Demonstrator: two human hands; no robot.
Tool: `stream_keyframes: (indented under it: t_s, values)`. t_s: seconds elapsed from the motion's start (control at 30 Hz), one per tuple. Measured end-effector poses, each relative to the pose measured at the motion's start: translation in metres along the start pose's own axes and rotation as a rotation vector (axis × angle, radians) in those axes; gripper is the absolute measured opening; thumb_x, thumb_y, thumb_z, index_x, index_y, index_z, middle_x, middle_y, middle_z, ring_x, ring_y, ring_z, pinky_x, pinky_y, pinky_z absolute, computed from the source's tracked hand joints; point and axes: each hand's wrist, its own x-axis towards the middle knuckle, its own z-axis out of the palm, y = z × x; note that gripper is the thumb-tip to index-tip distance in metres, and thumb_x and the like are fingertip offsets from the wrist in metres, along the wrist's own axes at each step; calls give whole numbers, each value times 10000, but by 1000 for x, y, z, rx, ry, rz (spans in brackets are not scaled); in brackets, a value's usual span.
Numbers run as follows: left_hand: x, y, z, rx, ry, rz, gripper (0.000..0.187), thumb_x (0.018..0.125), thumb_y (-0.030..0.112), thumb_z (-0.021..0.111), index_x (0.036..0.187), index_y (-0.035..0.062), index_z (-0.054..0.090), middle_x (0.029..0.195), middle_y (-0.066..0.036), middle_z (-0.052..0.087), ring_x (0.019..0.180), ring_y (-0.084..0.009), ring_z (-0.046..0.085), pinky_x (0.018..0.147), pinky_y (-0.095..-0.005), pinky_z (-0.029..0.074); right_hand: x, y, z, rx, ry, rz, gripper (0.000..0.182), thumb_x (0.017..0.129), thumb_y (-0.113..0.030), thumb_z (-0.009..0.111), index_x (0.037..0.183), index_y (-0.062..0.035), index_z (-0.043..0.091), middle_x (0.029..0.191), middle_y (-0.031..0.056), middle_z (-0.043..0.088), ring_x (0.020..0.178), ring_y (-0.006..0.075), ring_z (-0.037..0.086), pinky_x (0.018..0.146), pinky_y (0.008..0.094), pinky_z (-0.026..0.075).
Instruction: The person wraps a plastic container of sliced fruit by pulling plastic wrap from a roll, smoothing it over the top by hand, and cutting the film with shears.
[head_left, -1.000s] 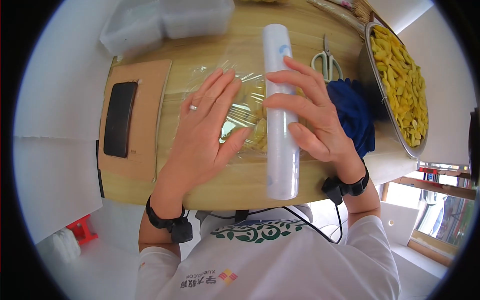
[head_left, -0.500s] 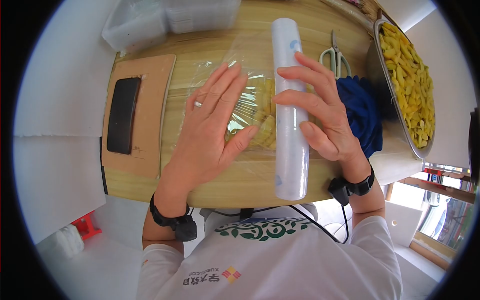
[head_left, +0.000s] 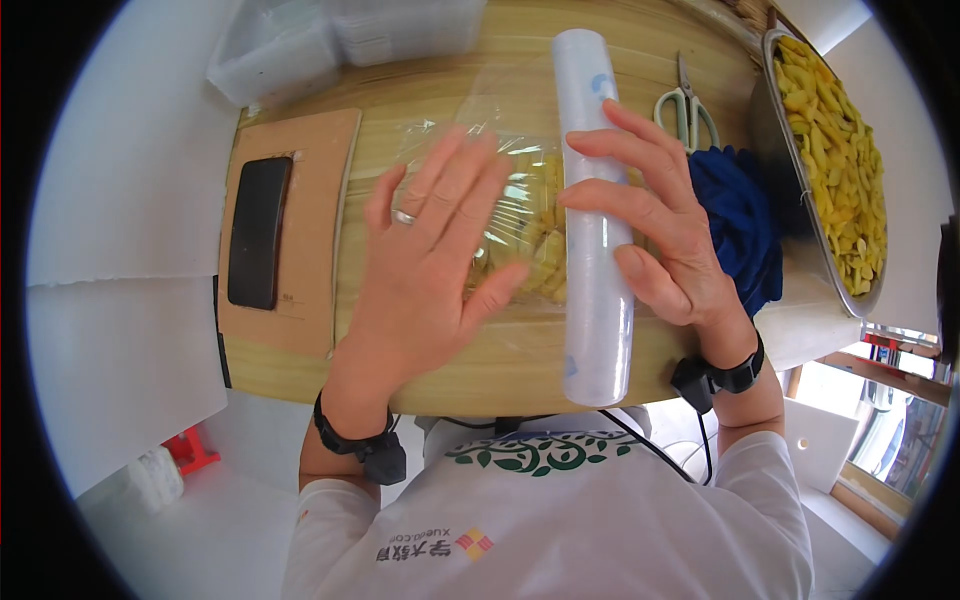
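A roll of cling film (head_left: 598, 340) lies lengthwise in front of me, with film stretched from it toward the left. My right hand (head_left: 668, 215) holds the roll, fingers across its top and thumb at its right side. Under the clear, wrinkled film sit yellow food pieces (head_left: 543, 240) in a container, partly covered by the roll and my left hand. My left hand (head_left: 425, 235) hovers close over the film, palm down, fingers spread and slightly blurred; a ring shows on one finger.
To the left, a black phone (head_left: 262, 232) rests on a brown board (head_left: 315, 230). Clear plastic containers (head_left: 275, 55) stand at the back left. Scissors (head_left: 688, 105), a dark blue cloth (head_left: 738, 225) and a metal tray (head_left: 797, 170) heaped with yellow pieces (head_left: 835, 150) are on the right.
My left hand's fingers have spread apart and blurred with motion over the film. My right hand stays on the roll. The whole view has shifted slightly.
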Motion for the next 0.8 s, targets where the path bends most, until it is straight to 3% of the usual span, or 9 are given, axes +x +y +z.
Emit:
stream_keyframes:
  t_s: [0.07,0.27,0.3,0.37,0.8]
  values:
    - [0,5,-2,48,-35,46,691,929,380,629,1506,38,462,1578,-133,430,1502,-303,347,1187,-499,223,-2,2,1,-30,-25,27,480,948,-424,480,1174,-80,727,1442,178,545,1443,430,360,1177,542,266]
    - [-9,18,-7,91,-80,83,781,813,310,739,1499,44,474,1566,-120,445,1478,-286,388,1179,-509,247,-2,2,1,-26,-21,19,483,961,-434,473,1181,-84,723,1446,177,542,1444,433,356,1177,543,264]
    - [-12,20,-7,79,-91,92,791,804,313,745,1497,43,477,1566,-119,447,1477,-283,389,1180,-509,244,-2,2,1,-23,-19,17,483,961,-434,473,1181,-84,723,1446,177,542,1444,433,356,1177,543,264]
    - [-18,22,-6,69,-104,100,801,794,315,752,1496,41,479,1565,-118,448,1477,-281,390,1181,-508,241,0,0,0,-2,7,-9,376,867,-235,569,1184,-89,708,1411,142,567,1423,435,378,1163,529,337]
    - [-43,27,-7,-56,-127,185,726,856,368,686,1457,-1,512,1530,-141,494,1451,-307,436,1183,-529,224,0,-1,2,-3,-1,2,400,848,-227,558,1188,-80,708,1412,151,559,1425,442,368,1159,536,335]
